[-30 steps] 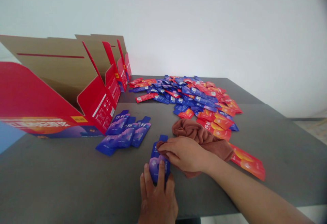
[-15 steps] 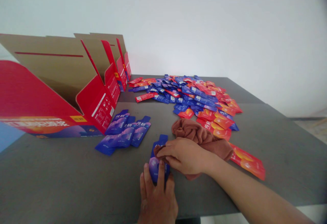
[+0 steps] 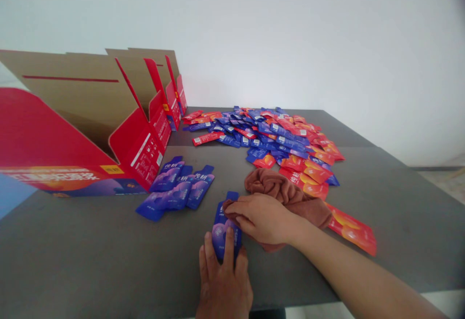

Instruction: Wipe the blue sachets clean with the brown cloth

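From here I see the left hand point(image 3: 225, 280) at the near edge of the grey table point(image 3: 109, 256), its fingers a little spread and pressing down on the lower end of a blue pouch point(image 3: 219, 234). That pouch lies flat, its narrow spout end toward the far side. The right hand point(image 3: 263, 219) comes in from the near right, its fingers pinched together on a bunched corner of a brown cloth point(image 3: 274, 185), which touches the upper part of the pouch. The rest of the cloth lies crumpled under and beyond that hand, spreading to the right. A red-and-orange pouch point(image 3: 354, 229) sticks out from the cloth's right side, lying flat on the table. To the left of the held pouch, a small group of blue pouches point(image 3: 178, 190) lies overlapping, just beside the nearest of the open cartons point(image 3: 134, 144). These red, brown-lined cartons stand in a row along the left side, their tall flaps raised. Farther off, a wide heap of mixed pouches point(image 3: 269, 132), blue ones and red-orange ones, spreads across the far middle of the table toward the right, in front of a pale wall point(image 3: 276, 38). Its near end reaches down to the cloth.
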`<state>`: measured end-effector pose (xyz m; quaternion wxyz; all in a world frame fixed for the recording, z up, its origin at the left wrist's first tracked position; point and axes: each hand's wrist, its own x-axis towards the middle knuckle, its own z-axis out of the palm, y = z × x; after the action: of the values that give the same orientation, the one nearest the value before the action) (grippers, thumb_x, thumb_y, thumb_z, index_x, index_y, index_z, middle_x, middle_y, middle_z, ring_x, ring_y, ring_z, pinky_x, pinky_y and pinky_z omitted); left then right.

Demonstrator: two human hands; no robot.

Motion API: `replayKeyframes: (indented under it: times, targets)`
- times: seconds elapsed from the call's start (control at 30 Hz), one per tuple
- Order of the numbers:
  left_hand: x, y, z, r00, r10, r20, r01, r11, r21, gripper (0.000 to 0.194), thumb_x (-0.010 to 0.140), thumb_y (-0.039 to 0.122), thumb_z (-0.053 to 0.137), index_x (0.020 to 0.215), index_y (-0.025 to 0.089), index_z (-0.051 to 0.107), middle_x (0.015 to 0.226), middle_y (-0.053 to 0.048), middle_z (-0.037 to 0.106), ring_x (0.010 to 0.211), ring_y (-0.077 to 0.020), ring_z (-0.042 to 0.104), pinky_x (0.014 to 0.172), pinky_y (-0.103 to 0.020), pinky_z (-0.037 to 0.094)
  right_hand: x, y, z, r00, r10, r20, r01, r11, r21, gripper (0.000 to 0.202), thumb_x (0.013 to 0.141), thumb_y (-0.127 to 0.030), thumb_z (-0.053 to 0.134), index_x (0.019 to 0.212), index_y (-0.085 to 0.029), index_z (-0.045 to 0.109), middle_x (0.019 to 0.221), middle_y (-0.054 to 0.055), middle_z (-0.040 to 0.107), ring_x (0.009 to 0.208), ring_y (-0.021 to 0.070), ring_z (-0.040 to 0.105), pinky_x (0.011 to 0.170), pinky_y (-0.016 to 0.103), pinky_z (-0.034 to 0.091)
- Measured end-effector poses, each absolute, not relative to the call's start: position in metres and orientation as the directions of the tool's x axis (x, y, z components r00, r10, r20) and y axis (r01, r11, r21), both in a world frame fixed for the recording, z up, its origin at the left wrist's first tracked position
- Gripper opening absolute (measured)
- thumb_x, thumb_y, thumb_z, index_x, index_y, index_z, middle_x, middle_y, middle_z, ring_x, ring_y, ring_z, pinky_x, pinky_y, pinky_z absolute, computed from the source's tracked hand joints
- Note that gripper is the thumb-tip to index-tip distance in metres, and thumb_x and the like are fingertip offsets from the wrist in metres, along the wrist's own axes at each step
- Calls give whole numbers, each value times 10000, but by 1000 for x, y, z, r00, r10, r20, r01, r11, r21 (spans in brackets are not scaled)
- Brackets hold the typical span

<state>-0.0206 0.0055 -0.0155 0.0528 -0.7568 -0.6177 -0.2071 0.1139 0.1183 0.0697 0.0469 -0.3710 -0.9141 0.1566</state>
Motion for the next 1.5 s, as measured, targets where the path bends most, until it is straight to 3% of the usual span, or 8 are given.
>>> replayKeyframes:
  times: [0.43,0.83,1.13,1.5]
  targets:
    - [-18,6,-9,122,924,362,953,-211,218,349,621,271,717,966,251,668,1273,-48,549,1204,-445,388,962,-593,393,115,117,74,-798,603,-25,571,741,-354,269,885,-246,407,1073,-234,598,951,30,639,844,168,574,727,283,368]
    - [-20,5,-15,167,901,400,960,-241,142,282,691,252,627,970,243,664,1291,-52,525,1223,-439,356,956,-584,393,114,118,74,-788,614,-40,586,729,-352,272,882,-244,415,1079,-234,602,949,31,640,855,171,572,732,285,371]
    - [-19,6,-11,134,920,369,956,-217,195,281,655,279,683,936,258,672,1285,-37,539,1207,-436,384,964,-584,383,116,123,69,-709,705,-27,668,659,-345,295,889,-221,394,1099,-234,601,1009,43,641,916,175,568,771,286,374]
    - [-19,5,-14,139,907,397,956,-228,185,327,656,269,675,982,256,662,1276,-36,539,1222,-424,366,968,-567,383,116,118,76,-801,596,-46,568,735,-369,289,880,-223,412,1083,-243,617,958,33,635,848,164,576,723,274,368]
